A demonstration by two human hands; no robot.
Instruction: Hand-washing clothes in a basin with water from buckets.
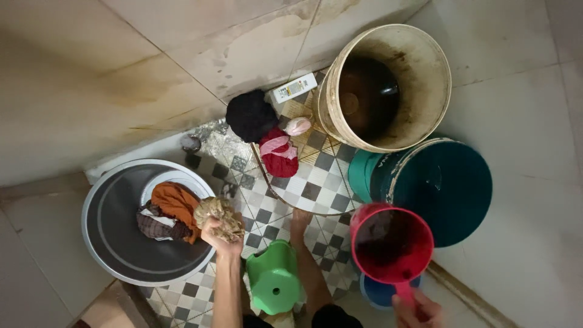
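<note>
Left hand: my left hand (217,234) is closed around a wrung beige cloth (220,214), right at the rim of the grey basin (109,243).
Basin: I see orange and dark checked clothes (167,212) piled in it.
Right hand: my right hand (416,311) holds the handle of a red mug (392,243), just beside the teal drum (443,182).
Floor: green stool (273,280) between my arms; cream bucket (388,85) beyond.

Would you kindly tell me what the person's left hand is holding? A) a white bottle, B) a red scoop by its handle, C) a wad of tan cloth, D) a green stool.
C: the left hand grips a wad of tan cloth at the rim of the grey basin, while the right hand holds the red scoop.
</note>
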